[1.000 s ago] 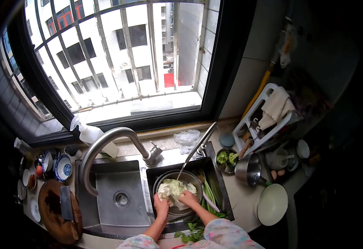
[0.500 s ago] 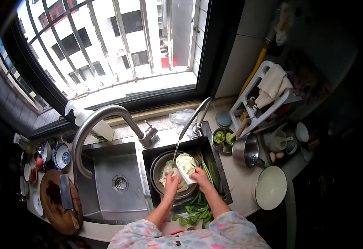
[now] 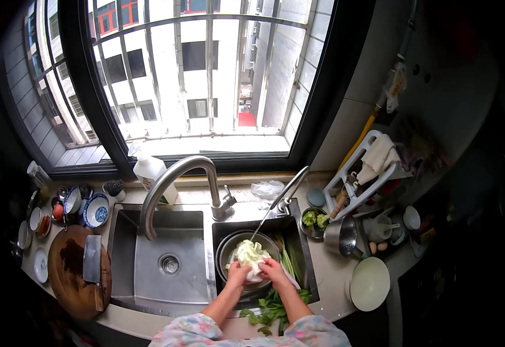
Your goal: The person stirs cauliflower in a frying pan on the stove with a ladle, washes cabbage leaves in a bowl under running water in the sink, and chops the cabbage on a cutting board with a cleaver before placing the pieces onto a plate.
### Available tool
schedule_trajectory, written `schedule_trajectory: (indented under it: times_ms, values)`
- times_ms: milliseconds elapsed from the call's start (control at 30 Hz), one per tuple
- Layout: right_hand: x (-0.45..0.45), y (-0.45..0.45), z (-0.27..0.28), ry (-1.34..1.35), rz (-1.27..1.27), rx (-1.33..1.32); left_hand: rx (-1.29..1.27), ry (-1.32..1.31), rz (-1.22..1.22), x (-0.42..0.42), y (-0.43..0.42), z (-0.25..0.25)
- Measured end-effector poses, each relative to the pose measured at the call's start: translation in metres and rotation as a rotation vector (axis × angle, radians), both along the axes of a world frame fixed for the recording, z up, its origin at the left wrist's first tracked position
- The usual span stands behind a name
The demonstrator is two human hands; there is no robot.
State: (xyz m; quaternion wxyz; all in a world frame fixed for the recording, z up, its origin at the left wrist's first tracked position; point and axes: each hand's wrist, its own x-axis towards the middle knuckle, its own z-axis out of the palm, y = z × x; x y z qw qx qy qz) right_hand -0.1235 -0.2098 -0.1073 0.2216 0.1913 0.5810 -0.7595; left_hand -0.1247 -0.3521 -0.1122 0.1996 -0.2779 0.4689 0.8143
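Gooseneck faucet (image 3: 174, 166) is smooth, shiny metal, left sink basin (image 3: 142, 277) duller steel. Cabbage leaves (image 3: 250, 253) look crinkly. Chopping board (image 3: 70, 292) at left, matt wood; rack (image 3: 363, 196) on the right seems smooth plastic, towel (image 3: 378, 156) kinda rough cloth.

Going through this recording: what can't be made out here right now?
All in the head view:
Bottom of the bowl: hidden by the pale leaves, left hand and right hand.
Part of the white bottle: behind the faucet.
Sleeves: cut off by the bottom edge.
Far right of the picture: too dark to read.
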Motion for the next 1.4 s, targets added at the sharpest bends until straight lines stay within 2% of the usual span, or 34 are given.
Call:
schedule_trajectory:
  times_ms: [167, 267, 300, 400, 467, 500, 533, 567, 600, 667, 767, 800, 867, 900, 1000, 1067, 1100, 1133, 1267, 1333, 1400]
  values:
    - [0.005, -0.016, -0.009, 0.147, -0.128, 0.184, -0.017, 0.078, 0.026, 0.006, 0.002, -0.022]
    - [0.003, -0.01, -0.078, 0.427, -0.157, 0.68, -0.159, 0.077, 0.015, 0.005, 0.006, -0.054]
    - [0.002, -0.008, -0.07, 0.38, -0.187, 0.661, -0.144, 0.08, 0.025, 0.006, 0.003, -0.052]
    - [0.0, -0.016, -0.015, 0.142, -0.435, 0.344, -0.132, 0.083, 0.052, 0.01, -0.013, -0.022]
    - [-0.004, -0.012, -0.027, 0.186, -0.492, 0.325, -0.166, 0.074, 0.053, 0.013, -0.025, 0.0]
    - [-0.006, -0.011, -0.028, 0.196, -0.491, 0.337, -0.235, 0.076, 0.077, 0.01, -0.026, -0.035]
    - [-0.006, -0.008, -0.03, 0.207, -0.49, 0.349, -0.205, 0.074, 0.108, 0.012, -0.026, -0.049]
    - [-0.008, 0.001, -0.065, 0.295, -0.373, 0.542, -0.175, 0.072, 0.139, 0.012, -0.026, -0.058]
    - [-0.003, 0.001, -0.065, 0.449, -0.203, 0.893, -0.144, 0.07, 0.17, 0.009, -0.026, -0.057]
    - [0.0, 0.0, -0.068, 0.439, 0.171, 1.248, -0.129, 0.043, 0.132, 0.012, -0.027, -0.048]
    - [-0.004, -0.009, -0.061, 0.384, 0.086, 1.028, -0.08, 0.151, 0.145, 0.01, -0.021, -0.042]
    - [-0.003, -0.014, -0.051, 0.223, 0.036, 0.753, -0.07, 0.161, 0.131, 0.01, -0.019, -0.051]
    - [0.0, -0.032, -0.002, -0.096, -0.068, 0.201, -0.048, 0.177, 0.097, 0.011, -0.014, -0.023]
    - [0.001, -0.033, -0.008, -0.066, 0.016, 0.24, -0.068, 0.163, 0.056, 0.011, -0.01, -0.029]
    - [0.011, -0.039, -0.035, 0.227, -0.062, 0.434, -0.135, 0.162, -0.045, 0.004, -0.003, -0.044]
    - [0.012, -0.032, -0.044, 0.163, -0.18, 0.387, -0.184, 0.173, -0.097, 0.003, -0.005, -0.037]
    - [0.013, -0.024, -0.065, 0.134, -0.172, 0.378, -0.169, 0.125, -0.118, 0.005, -0.008, -0.013]
    - [0.015, -0.029, -0.015, 0.119, -0.191, 0.302, -0.153, 0.076, -0.139, 0.007, -0.011, 0.008]
    - [0.014, -0.022, -0.037, 0.168, -0.275, 0.158, -0.104, 0.056, -0.188, 0.007, -0.015, 0.008]
    - [0.014, -0.022, -0.025, 0.129, -0.178, 0.212, -0.18, 0.049, -0.205, 0.005, -0.018, 0.007]
    - [0.014, -0.022, -0.012, 0.092, -0.13, 0.186, -0.107, 0.004, -0.175, 0.005, -0.017, 0.001]
